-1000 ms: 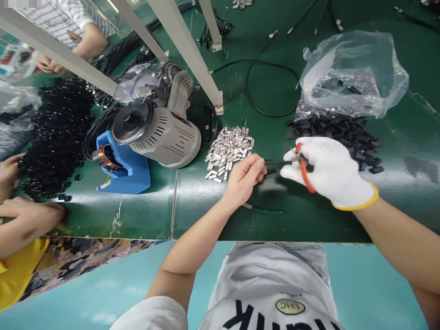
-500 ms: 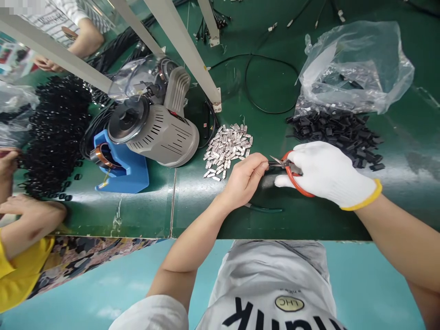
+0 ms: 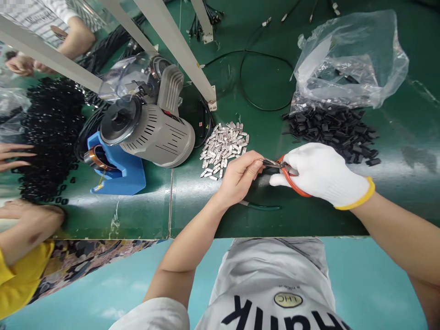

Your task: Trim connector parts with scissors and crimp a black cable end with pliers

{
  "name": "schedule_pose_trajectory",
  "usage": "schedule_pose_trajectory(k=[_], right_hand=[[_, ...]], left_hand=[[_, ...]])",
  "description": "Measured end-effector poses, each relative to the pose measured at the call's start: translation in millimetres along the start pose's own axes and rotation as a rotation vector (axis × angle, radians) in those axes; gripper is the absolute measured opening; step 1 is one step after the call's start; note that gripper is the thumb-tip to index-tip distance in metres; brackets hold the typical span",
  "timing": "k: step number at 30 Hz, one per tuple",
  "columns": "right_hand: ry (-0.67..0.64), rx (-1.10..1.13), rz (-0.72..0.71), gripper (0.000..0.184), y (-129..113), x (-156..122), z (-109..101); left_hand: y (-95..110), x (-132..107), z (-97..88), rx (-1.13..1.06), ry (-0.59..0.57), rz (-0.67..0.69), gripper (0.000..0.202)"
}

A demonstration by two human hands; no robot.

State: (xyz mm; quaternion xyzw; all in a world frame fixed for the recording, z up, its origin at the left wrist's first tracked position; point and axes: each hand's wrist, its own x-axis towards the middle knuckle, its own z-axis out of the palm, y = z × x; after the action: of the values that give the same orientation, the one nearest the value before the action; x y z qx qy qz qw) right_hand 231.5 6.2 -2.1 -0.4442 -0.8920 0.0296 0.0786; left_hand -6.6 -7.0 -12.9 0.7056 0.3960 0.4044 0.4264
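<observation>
My right hand, in a white glove with a yellow cuff, is closed around red-handled pliers. Their jaws point left and meet the fingertips of my bare left hand. Thumb and forefinger of that hand are pinched together at the jaw tips; the small piece between them is mostly hidden, and I cannot make out what it is. A heap of small silver metal connectors lies just beyond my left hand. Past my right hand is a pile of small black plastic pieces. A green-handled tool lies below my hands, its head partly covered.
Left of the connectors stand a grey machine and a blue tape dispenser. A clear plastic bag lies behind the black pieces. Metal posts rise from the green table. Co-workers' hands are near a black heap.
The pliers' jaws now sit closer to my left fingertips and look more closed. The view has shifted slightly. At the left, a co-worker's hand has spread out over the black heap.
</observation>
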Motion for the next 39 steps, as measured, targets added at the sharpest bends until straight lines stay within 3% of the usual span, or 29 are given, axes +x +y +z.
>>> schedule_pose_trajectory(k=[8, 12, 20, 24, 30, 39], right_hand=[[0.066, 0.003, 0.058, 0.057, -5.6, 0.3, 0.3], [0.056, 0.017, 0.079, 0.054, -4.8, 1.8, 1.1], [-0.041, 0.040, 0.025, 0.054, -4.6, 5.7, -9.5], [-0.103, 0.045, 0.006, 0.055, -5.4, 8.3, -15.1], [-0.091, 0.011, -0.068, 0.056, -3.7, 6.8, -15.0], [-0.053, -0.030, -0.022, 0.060, -6.3, 1.1, -3.3]], left_hand=[[3.1, -4.3, 7.1, -0.089, 0.028, -0.085, 0.029], [2.4, -6.4, 9.5, -0.173, -0.005, -0.139, 0.023], [-2.9, -4.3, 14.2, -0.354, 0.068, -0.178, 0.022], [-3.4, -3.6, 14.3, -0.332, 0.029, -0.179, 0.020], [-4.4, -2.5, 9.9, -0.262, -0.046, -0.200, 0.020], [-1.1, -1.7, 9.4, -0.336, -0.001, -0.193, 0.017]])
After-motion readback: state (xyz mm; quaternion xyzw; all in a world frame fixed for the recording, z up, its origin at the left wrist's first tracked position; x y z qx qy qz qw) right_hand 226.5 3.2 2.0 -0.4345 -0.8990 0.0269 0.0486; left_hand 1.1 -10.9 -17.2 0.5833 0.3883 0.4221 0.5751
